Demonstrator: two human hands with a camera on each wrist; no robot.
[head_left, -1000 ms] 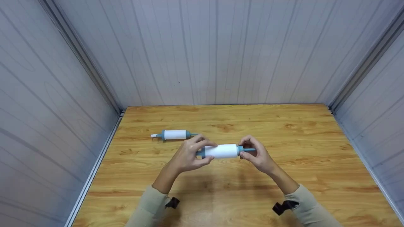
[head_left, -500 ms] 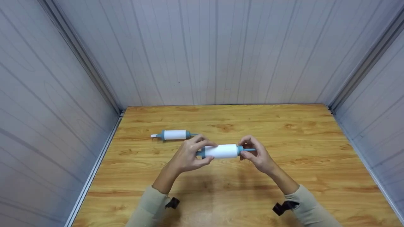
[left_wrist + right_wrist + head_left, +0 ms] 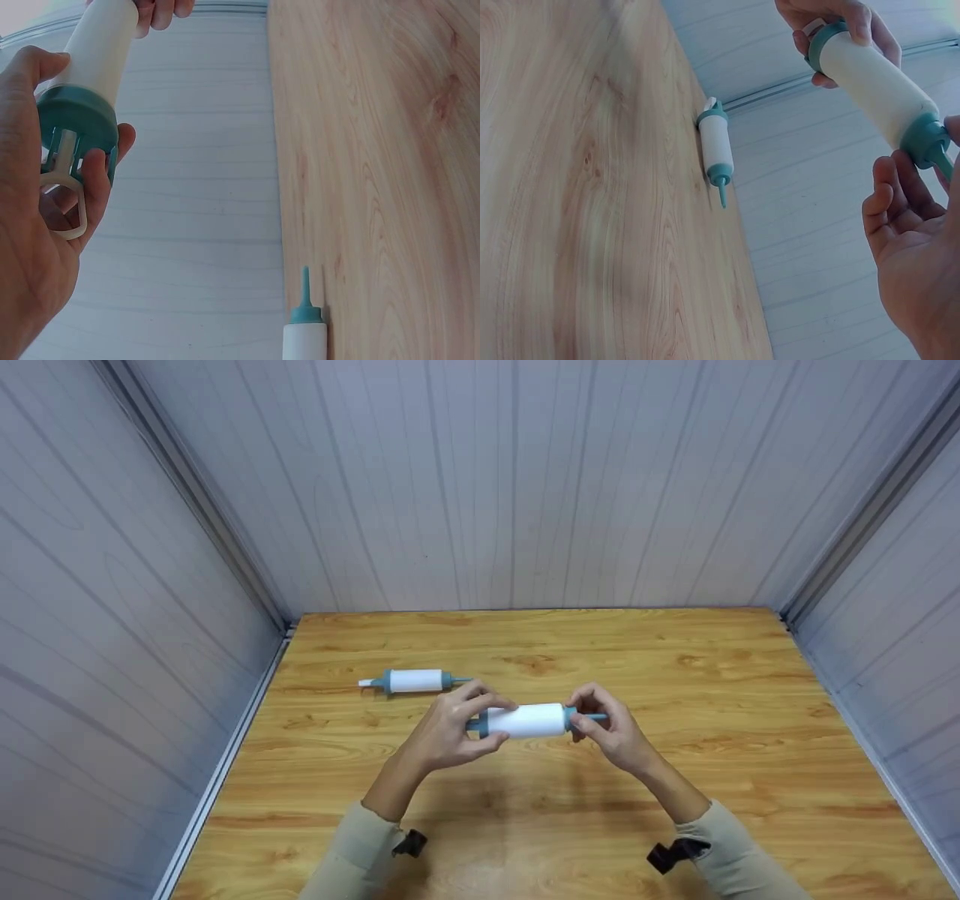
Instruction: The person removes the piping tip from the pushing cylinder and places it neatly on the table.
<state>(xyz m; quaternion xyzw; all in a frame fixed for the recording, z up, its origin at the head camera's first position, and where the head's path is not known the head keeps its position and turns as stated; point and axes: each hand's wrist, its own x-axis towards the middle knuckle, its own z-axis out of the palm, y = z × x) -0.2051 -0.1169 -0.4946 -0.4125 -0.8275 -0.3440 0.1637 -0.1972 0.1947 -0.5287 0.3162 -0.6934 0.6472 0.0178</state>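
A syringe [image 3: 529,721] with a white barrel and teal ends is held level above the table in the head view. My left hand [image 3: 457,727] grips its handle end, with thumb and fingers on either side of the barrel. A pale ring handle [image 3: 73,206] sticks out at that end in the left wrist view. My right hand [image 3: 611,731] pinches the teal nozzle cap [image 3: 924,139]; the thin nozzle points right, past the fingertips. Behind my left hand, a second similar syringe [image 3: 417,680] lies on the table, its nozzle also pointing right.
The wood-grain table [image 3: 712,720] spreads under both hands. Pale panel walls [image 3: 480,495] stand behind it and along both sides. A metal rail [image 3: 225,765] runs along the left edge. Black straps [image 3: 679,851] circle both sleeves.
My right thumb has shifted slightly upward around the nozzle cap. My left hand, the held syringe's position and the syringe on the table stay the same.
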